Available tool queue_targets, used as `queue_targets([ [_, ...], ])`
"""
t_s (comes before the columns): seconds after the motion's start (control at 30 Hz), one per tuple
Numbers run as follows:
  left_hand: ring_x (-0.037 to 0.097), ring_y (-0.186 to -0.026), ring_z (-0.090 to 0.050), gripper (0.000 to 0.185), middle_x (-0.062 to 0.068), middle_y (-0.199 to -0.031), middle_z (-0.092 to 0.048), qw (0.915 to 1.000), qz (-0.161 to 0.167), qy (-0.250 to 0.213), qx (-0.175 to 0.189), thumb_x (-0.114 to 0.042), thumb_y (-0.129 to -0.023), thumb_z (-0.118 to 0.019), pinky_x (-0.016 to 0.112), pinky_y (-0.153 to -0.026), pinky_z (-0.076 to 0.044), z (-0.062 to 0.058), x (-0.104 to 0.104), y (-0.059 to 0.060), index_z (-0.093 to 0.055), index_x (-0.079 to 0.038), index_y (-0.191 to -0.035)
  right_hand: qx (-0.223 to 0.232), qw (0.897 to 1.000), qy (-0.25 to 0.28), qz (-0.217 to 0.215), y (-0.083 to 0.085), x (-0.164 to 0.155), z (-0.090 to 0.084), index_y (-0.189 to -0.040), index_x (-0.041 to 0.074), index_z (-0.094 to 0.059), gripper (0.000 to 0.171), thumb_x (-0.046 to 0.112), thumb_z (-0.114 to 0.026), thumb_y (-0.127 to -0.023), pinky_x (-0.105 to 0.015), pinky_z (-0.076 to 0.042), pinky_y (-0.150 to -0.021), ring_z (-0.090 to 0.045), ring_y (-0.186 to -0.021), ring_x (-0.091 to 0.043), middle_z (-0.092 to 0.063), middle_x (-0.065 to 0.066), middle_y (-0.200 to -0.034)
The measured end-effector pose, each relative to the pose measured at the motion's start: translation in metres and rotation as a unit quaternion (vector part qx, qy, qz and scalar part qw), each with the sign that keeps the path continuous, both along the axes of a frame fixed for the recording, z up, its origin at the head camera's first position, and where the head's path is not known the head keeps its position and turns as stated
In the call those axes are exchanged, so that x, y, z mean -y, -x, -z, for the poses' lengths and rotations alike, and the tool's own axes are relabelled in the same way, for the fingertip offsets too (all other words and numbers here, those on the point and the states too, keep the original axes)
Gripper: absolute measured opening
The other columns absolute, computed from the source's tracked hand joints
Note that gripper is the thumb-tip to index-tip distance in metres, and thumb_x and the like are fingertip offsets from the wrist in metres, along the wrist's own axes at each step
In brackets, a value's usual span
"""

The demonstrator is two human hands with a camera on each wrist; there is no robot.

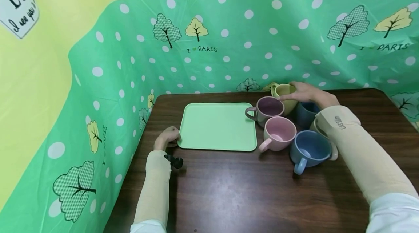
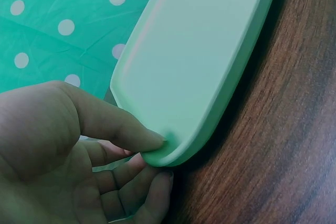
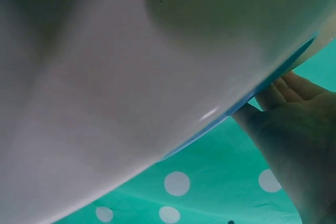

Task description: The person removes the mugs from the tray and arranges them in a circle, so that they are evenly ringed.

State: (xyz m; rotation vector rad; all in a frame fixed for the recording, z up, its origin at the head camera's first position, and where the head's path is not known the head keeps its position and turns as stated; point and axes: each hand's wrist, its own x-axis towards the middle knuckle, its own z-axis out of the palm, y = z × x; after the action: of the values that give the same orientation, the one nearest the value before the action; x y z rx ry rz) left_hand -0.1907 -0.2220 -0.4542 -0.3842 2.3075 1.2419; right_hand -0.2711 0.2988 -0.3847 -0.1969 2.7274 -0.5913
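My left hand pinches the near left corner of a light green tray. In the left wrist view the thumb lies on top of the rim and the other fingers are curled below it. At the back right, my right hand spans the rim of a yellow mug, thumb on the near side and fingers on the far side. Just left of that thumb is a purple mug, its handle over the tray's right edge. In the right wrist view a pale mug surface hides the right fingertips.
A pink mug, a light blue mug, a dark blue mug and a partly hidden cream mug crowd together right of the tray. A polka-dot cloth hangs behind the dark wooden table.
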Motion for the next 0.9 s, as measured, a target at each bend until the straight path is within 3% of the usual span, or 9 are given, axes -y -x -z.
queue_targets([
  [0.33,0.024,-0.075,-0.047,0.011,0.011,-0.094,-0.044,0.9999,0.001,0.011,0.003,-0.004,-0.085,-0.048,0.036,-0.068,-0.044,0.001,0.001,0.001,-0.042,-0.008,-0.093,-0.018,1.0,0.015,-0.011,-0.005,0.0,0.002,-0.147,-0.009,-0.015,0.109,0.064,-0.06,-0.081,-0.069,-0.026,-0.102,-0.027,-0.129,-0.055,-0.025,-0.037,-0.144],
  [0.9,0.022,-0.067,-0.037,0.013,0.01,-0.087,-0.041,1.0,0.001,-0.004,0.005,-0.002,-0.085,-0.046,0.037,-0.067,-0.04,0.003,0.001,-0.001,-0.037,-0.009,-0.087,-0.024,0.999,0.022,-0.024,-0.012,-0.002,0.001,-0.149,-0.006,-0.015,0.104,0.061,-0.061,-0.083,-0.067,-0.026,-0.103,-0.027,-0.13,-0.054,-0.025,-0.035,-0.146],
])
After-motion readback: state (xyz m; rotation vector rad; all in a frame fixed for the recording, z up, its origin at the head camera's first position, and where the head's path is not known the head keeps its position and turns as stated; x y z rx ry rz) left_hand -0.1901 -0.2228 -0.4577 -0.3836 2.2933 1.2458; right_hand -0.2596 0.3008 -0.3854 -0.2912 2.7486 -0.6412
